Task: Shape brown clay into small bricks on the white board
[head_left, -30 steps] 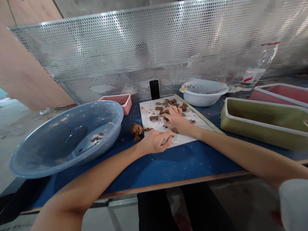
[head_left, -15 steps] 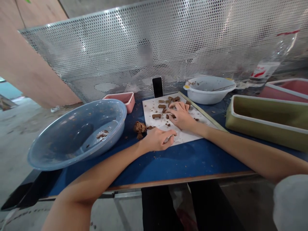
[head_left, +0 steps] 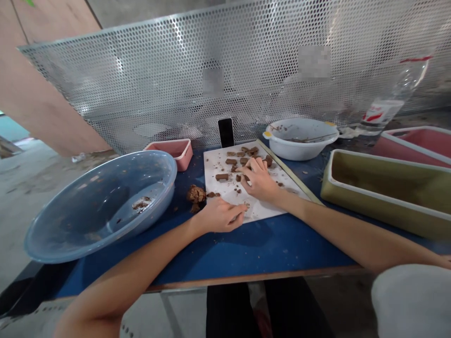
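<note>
A white board [head_left: 225,157] lies on the blue table, with several small brown clay-like blocks [head_left: 221,177] and crumbs on it. My right hand [head_left: 260,180] is over the middle of the board, its bent thumb and forefinger closed about a small brown clay piece [head_left: 238,178]. My left hand [head_left: 222,215] rests at the board's front left edge, fingers curled and pressed together; anything inside them is hidden. Just beyond its wrist sits a crumbly brown clay lump [head_left: 196,193], with smaller bits beside it.
A large blue basin [head_left: 102,202] stands left, near a small pink tub [head_left: 183,155]. Behind the board leans a phone [head_left: 226,132]. To the right are a white bowl [head_left: 303,149], a green planter [head_left: 373,202], a pink planter [head_left: 391,150] and a plastic bottle [head_left: 384,110]. Perforated metal sheet [head_left: 158,84] closes the back.
The view has shifted a little, so everything sits slightly lower and further left. My left thumb and forefinger have come closer together. My right hand stays among the clay pieces, its fingers more bent.
</note>
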The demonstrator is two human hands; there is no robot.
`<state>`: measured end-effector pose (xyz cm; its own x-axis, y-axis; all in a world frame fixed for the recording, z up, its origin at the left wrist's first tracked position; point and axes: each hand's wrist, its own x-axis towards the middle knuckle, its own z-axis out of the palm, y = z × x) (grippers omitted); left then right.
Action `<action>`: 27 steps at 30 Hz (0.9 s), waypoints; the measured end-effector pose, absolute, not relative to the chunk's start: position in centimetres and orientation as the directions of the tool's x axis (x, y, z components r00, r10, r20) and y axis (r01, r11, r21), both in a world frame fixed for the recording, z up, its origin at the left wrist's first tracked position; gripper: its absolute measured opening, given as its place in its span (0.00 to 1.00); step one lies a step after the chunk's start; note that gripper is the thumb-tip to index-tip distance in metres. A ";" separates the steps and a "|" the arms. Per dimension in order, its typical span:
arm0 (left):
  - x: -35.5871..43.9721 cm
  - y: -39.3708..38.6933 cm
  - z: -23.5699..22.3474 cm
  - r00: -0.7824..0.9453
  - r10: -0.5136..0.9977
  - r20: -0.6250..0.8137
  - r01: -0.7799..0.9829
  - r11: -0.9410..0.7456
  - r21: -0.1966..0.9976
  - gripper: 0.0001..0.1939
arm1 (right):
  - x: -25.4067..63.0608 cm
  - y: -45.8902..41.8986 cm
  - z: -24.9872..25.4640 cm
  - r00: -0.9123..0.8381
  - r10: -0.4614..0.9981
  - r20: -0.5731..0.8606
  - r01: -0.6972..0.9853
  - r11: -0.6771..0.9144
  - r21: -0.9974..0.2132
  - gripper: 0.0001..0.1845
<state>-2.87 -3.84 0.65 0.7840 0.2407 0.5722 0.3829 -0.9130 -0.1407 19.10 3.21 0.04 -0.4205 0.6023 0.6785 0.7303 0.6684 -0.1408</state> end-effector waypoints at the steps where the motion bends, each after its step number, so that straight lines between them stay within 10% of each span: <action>1: -2.9 -3.9 0.7 0.782 0.256 0.568 0.394 -0.909 -0.133 0.11 | 19.1 3.1 0.1 -0.435 0.588 0.682 0.714 0.687 -0.137 0.17; 17: -6.5 1.2 7.7 0.543 0.780 0.313 0.837 -0.534 -0.120 0.09 | 19.2 3.4 -0.9 -0.471 0.580 0.665 0.666 0.728 -0.163 0.19; 21: -8.7 2.0 7.8 0.541 0.829 0.144 0.841 -0.538 -0.066 0.19 | 19.2 3.1 -0.9 -0.491 0.575 0.654 0.665 0.733 -0.144 0.21; 27: -9.4 0.9 5.0 0.566 0.821 0.077 0.821 -0.569 0.033 0.09 | 19.0 2.8 -0.8 -0.522 0.560 0.643 0.638 0.757 -0.140 0.21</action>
